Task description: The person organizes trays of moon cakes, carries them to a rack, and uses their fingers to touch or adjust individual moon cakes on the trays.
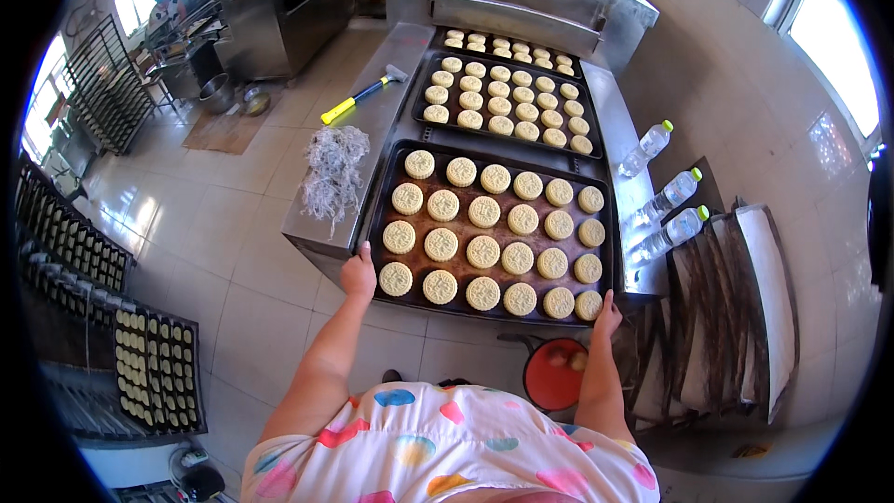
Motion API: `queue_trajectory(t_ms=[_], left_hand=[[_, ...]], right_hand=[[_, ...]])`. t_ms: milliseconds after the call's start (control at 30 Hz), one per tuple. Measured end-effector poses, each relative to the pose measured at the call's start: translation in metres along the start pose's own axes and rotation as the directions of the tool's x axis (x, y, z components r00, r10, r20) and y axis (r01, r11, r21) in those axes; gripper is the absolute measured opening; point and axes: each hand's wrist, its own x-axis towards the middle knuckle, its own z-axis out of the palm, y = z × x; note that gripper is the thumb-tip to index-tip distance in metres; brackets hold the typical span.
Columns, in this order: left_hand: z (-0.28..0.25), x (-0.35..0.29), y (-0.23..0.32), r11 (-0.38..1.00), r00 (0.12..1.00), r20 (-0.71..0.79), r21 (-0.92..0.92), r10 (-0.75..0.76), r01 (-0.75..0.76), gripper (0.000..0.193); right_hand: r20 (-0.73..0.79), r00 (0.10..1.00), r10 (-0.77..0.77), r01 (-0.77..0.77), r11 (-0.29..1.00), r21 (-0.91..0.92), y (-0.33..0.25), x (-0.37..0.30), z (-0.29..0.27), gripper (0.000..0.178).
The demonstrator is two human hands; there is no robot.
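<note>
dark rectangular baking tray (372, 224) of round pale cakes (482, 251) overhangs my steel table (377, 112). my left hand (358, 272) and right hand (607, 315) pinch its near corners; an uneven pull could tip it.

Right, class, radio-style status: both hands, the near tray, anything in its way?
Left hand gripping near tray, left corner. Right hand on right corner. Round cakes fill tray. Second tray directly behind; bottles to right.

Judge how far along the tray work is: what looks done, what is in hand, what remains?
Done: round cakes fill the near tray. In hand: left hand and right hand grip its near corners. Left: the second tray and the far tray wait on the conveyor.
</note>
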Motion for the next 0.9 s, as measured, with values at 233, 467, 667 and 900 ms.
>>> queue_trajectory(t_ms=[233, 467, 667, 900], left_hand=[[0.001, -0.002, 0.001, 1.0, 1.0, 0.017, 0.004, -0.005, 0.005, 0.071], [0.001, 0.001, 0.001, 1.0, 1.0, 0.008, -0.03, 0.002, -0.002, 0.07], [0.004, 0.001, -0.002, 0.998, 0.999, -0.03, -0.06, 0.029, -0.031, 0.071], [0.005, 0.0, -0.002, 0.999, 1.0, -0.012, -0.044, 0.012, -0.013, 0.072]], right_hand=[[-0.01, 1.0, 0.0, 0.0, 1.0, 0.031, 0.004, 0.001, -0.002, 0.056], [0.011, 1.0, 0.011, -0.012, 1.0, 0.007, 0.003, 0.001, -0.004, 0.054], [0.003, 0.999, 0.042, -0.042, 0.999, -0.033, 0.004, 0.004, -0.002, 0.056], [-0.002, 1.0, 0.02, -0.02, 0.999, -0.026, 0.012, 0.009, -0.001, 0.059]])
